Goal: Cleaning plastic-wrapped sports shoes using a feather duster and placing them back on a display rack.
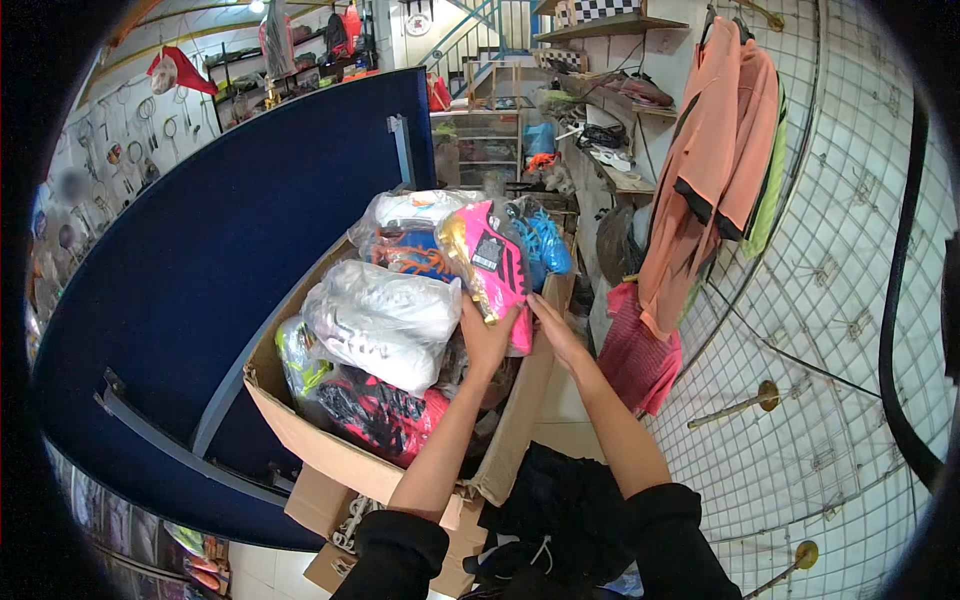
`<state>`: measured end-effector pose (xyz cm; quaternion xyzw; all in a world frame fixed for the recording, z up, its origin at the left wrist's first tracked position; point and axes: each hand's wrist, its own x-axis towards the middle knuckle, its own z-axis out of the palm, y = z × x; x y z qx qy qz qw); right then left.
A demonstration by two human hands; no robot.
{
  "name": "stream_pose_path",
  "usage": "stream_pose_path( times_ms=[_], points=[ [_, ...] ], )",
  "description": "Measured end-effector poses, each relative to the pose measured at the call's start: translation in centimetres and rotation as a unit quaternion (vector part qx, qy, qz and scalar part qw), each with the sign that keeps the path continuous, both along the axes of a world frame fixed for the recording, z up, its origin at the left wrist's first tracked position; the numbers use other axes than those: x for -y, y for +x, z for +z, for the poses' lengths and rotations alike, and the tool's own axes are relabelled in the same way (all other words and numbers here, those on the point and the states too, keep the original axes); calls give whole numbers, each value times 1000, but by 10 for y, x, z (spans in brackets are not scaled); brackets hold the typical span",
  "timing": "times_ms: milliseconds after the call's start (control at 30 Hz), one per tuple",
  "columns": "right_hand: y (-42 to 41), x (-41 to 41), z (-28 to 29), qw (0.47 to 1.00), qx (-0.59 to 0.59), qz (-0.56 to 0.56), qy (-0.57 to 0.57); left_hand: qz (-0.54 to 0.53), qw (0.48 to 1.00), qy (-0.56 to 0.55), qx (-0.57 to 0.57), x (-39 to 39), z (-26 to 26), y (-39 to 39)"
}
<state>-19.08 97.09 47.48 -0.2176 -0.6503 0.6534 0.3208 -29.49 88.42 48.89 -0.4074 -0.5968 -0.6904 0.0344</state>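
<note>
A pair of pink, black-striped sports shoes with gold soles (491, 259) is wrapped in clear plastic and bears a label. My left hand (486, 334) grips its lower left side, with the thumb across the front. At its right edge rest the fingers of my right hand (555, 326). Beneath is an open cardboard box (322, 442) full of bagged shoes. Left of my hands lies a bag of white shoes (386, 322). Red-and-black shoes (375, 412) sit below it. Blue shoes with orange laces (409, 251) and bright blue-laced shoes (547, 240) lie farther back.
A dark blue panel with a grey metal frame (247, 217) stands along the box's left. Peach shirts (709, 157) hang on the right before a wire grid wall (810, 360) with protruding hooks. A smaller carton (319, 499) sits below the box. Shelves (615, 30) line the back right.
</note>
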Motion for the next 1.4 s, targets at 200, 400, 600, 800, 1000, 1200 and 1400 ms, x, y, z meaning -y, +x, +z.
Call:
stream_pose_path(
  times_ms=[200,400,600,800,1000,1200,1400],
  points=[
    [24,28,-4,997,-66,5,41,-170,968,41,178,26,17,-11],
    [59,55,-2,966,-252,-43,-34,-276,899,109,321,47,25,9],
    [111,88,-20,888,-345,83,-291,-413,775,112,464,64,8,60],
    [167,156,-20,825,-426,-10,-372,-475,742,115,459,79,-18,141],
    [240,173,-52,839,-443,-137,-284,-537,752,47,378,109,-41,230],
    [317,226,-61,823,-473,-201,-240,-632,723,-81,266,146,-49,264],
    [397,293,-63,794,-512,-268,-186,-643,715,-253,107,167,-27,274]
  ],
)
